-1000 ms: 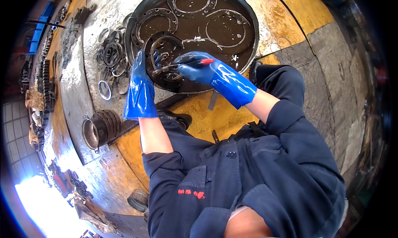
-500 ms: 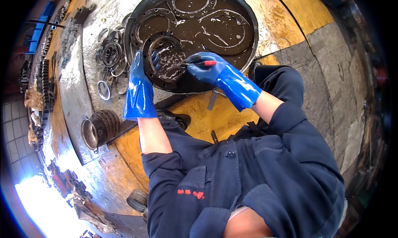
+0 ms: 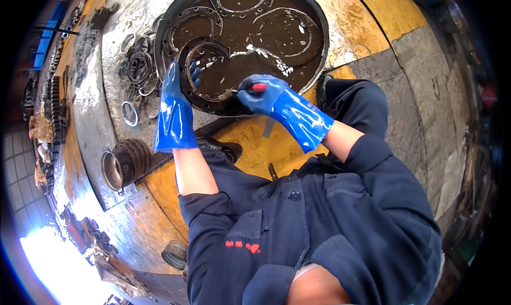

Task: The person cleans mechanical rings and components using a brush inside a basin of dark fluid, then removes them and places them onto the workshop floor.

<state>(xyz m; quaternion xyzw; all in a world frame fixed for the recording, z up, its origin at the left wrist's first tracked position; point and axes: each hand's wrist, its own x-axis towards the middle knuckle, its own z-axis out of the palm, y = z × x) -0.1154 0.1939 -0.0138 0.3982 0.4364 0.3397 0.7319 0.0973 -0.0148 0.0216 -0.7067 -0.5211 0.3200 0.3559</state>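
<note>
A large round dark tub [image 3: 324,44] of murky brown liquid stands before me. My left hand [image 3: 180,81], in a blue rubber glove, grips the left side of a dark metal ring [image 3: 201,101] with bolt holes. The ring is tilted at the tub's near left edge, and the fingers curl through its opening. My right hand [image 3: 262,95], gloved too, is closed round a red-handled tool [image 3: 259,87]. Its dark working end meets the ring's lower right side; its exact kind is hard to make out. A flanged ring [image 3: 240,12] and others lie in the liquid beyond.
Left of the tub lies a pile of small metal rings [image 3: 139,67], with a single ring [image 3: 129,113] nearer me. A ribbed cylindrical part [image 3: 128,164] rests on the metal floor. My dark shoe [image 3: 223,148] is close to the tub's near side.
My right hand has moved slightly down and left along the ring's edge with the red-handled tool. Foam inside the ring has thinned, and bubbles show farther right. My left hand keeps its hold.
</note>
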